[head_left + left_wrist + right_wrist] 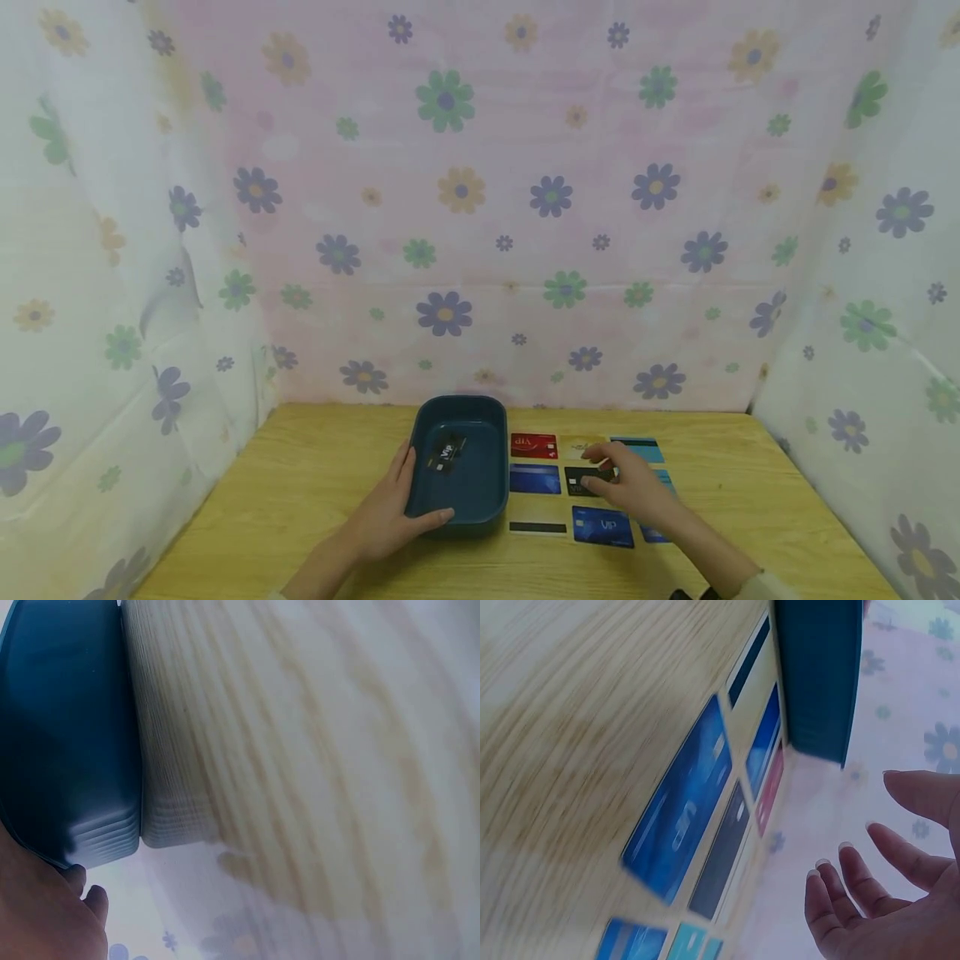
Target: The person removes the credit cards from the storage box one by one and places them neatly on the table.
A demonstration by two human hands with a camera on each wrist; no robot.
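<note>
A dark blue tray (457, 504) stands on the wooden table (315, 483) with a black VIP card (447, 454) inside it. My left hand (397, 504) grips the tray, fingers along its left wall and thumb on the near rim; the left wrist view shows the tray's side (67, 735) against my palm (41, 915). My right hand (611, 471) hovers open over the cards laid to the tray's right, its fingertips above a black card (579, 482) and a gold card (576, 448). The right wrist view shows spread fingers (855, 885) holding nothing.
Cards lie in rows right of the tray: a red VIP card (533, 445), a teal card (639, 450), a blue card (535, 479), a blue VIP card (602, 527), a face-down card with a black stripe (537, 527). Flowered curtains (480, 208) close in three sides.
</note>
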